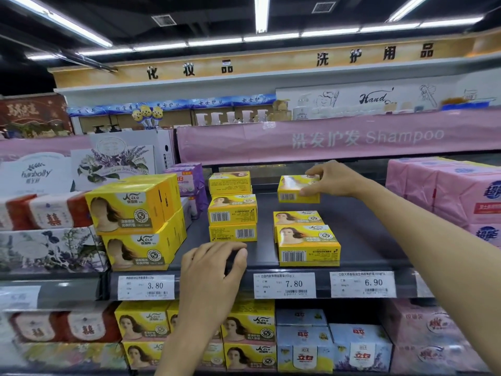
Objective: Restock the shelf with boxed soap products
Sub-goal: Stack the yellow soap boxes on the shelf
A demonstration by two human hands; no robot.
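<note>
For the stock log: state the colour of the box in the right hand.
Yellow box, held by right hand; head view.

Two hands [214, 270], three full price tags [284, 284], at least eight yellow soap boxes [233, 213]

Pink banner [325, 139] reads "Shampoo"; price tags (left to right) read 3.80 [146, 286], 7.80 [284, 284], 6.90 [362, 284]; near-left yellow boxes [127, 210] read "Nice"; far white panel [376, 98] reads "Hand".

Yellow soap box [296, 189] at dark shelf [366, 240] rear, barcode forward; three-box stack [232, 207] left; pair [307, 245] in front.
</note>
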